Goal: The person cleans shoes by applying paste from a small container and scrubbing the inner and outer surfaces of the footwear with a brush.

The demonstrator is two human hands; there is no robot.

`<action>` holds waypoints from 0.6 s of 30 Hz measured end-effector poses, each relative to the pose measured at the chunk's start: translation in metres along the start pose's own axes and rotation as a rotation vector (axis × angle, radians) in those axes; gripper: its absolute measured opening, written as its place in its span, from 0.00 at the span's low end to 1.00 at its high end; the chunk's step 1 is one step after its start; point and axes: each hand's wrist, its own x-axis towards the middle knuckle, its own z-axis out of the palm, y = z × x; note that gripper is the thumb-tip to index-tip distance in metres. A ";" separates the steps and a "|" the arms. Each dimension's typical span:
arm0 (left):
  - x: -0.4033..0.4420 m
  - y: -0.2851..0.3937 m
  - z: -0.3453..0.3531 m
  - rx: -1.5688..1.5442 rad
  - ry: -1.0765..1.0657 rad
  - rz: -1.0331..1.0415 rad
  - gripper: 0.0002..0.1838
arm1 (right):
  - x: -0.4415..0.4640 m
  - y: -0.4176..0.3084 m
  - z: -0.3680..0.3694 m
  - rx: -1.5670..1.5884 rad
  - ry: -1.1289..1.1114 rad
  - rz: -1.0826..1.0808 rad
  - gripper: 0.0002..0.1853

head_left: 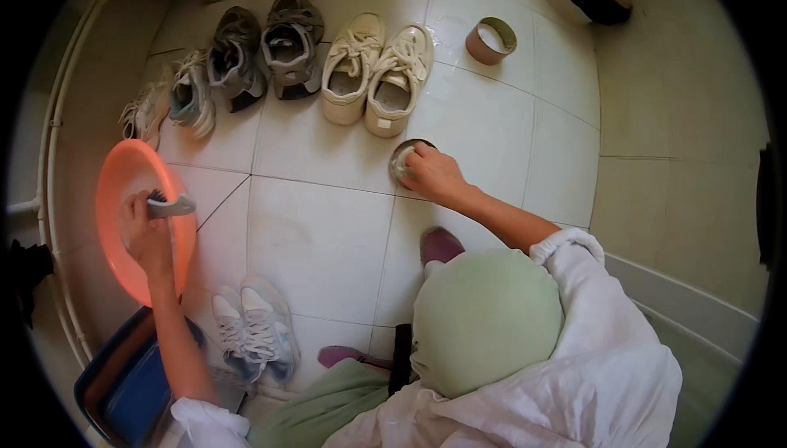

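Head view | left hand point(146, 239): fingers pinching brush point(175, 206) over orange basin point(184, 243), floor's point(311, 227) left edge; best held low, any drips inside | right hand point(436, 176): bunched fingers at round tin point(399, 159), mid-floor; grip unclear, light steadying suits

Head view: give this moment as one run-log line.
left hand: holds brush over orange basin | right hand: at small round dish | floor: beige shoes, round tin
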 end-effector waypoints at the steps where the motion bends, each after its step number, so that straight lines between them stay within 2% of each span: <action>1: -0.003 -0.002 0.002 -0.017 -0.005 0.002 0.27 | -0.012 0.009 0.000 -0.011 -0.004 0.013 0.11; 3: -0.004 -0.005 0.003 -0.019 -0.043 -0.063 0.25 | -0.027 0.022 0.001 -0.080 -0.101 -0.019 0.10; 5: -0.004 -0.005 0.008 -0.018 -0.027 -0.058 0.24 | -0.028 0.023 0.011 -0.083 -0.105 -0.019 0.10; 7: -0.003 0.001 0.008 -0.027 -0.085 -0.074 0.24 | -0.029 0.021 0.018 -0.080 -0.142 -0.180 0.10; 14: -0.002 0.011 0.015 -0.084 -0.079 -0.037 0.23 | -0.032 0.024 0.023 -0.154 -0.139 -0.324 0.06; 18: 0.011 0.051 0.000 -0.178 -0.078 -0.002 0.22 | -0.032 0.044 0.024 -0.092 -0.102 -0.412 0.04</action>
